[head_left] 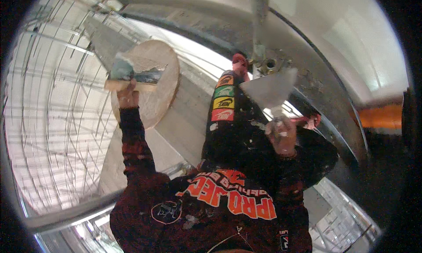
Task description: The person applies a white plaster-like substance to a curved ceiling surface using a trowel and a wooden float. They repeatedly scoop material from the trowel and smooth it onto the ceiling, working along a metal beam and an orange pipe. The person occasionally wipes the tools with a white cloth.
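Note:
My left hand (129, 96), at centre left, grips a small board (140, 79) with a pale wooden edge, heaped with grey, paste-like material (123, 66). Behind it is a round wooden disc (160, 108) lying on a grey surface. My right hand (282, 134), right of centre and blurred, is closed on the handle of a wide scraper (269, 88), its pale triangular blade pointing up beside a metal pole (259, 20) and a fitting with a round hole (271, 65).
My legs in dark trousers with coloured patches and red shoes (239, 62) are in the middle. A curved grey structure (329, 86) arches at top and right, with an orange panel (380, 117) beyond. Grey planks (114, 165), metal rails and a white gridded surface (52, 112) are at left.

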### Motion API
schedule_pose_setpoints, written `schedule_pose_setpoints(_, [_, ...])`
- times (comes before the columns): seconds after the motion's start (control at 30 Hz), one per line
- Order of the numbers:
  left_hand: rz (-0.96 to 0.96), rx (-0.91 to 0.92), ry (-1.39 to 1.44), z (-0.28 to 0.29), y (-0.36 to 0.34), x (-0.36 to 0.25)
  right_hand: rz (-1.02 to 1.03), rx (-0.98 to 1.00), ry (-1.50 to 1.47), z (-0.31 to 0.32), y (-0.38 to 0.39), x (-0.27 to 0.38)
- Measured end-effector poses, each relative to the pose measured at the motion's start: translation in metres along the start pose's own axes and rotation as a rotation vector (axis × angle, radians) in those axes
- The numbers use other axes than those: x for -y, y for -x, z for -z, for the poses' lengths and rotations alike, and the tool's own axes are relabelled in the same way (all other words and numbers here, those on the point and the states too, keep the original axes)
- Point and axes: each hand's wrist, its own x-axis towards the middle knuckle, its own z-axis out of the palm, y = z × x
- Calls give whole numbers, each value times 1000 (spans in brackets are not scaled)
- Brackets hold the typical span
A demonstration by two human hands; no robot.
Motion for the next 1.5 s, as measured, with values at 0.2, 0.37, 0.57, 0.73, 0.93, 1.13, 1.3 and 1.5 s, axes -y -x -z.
schedule_pose_setpoints(0.2, [12,123,708,-147,54,3,395,141,144,-57,4,13])
schedule_pose_setpoints(0.37, [207,296,1029,-218,85,19,81,136,-116,-41,13,22])
schedule_pose_setpoints(0.57, [263,715,387,-216,76,79,79,145,-206,-51,34,51])
schedule_pose_setpoints(0.73, [68,1022,342,-259,60,51,62,119,46,-33,45,53])
schedule_pose_setpoints(0.93, [293,1038,-24,-178,46,131,133,184,22,-38,63,100])
schedule_pose_setpoints(1.13, [983,369,332,-260,107,30,494,-159,844,-8,66,118])
schedule_pose_setpoints(1.3, [1183,442,712,-283,136,24,888,-171,1307,25,45,78])
schedule_pose_setpoints(1.5, [1019,473,345,-281,132,20,672,-493,1649,67,58,64])
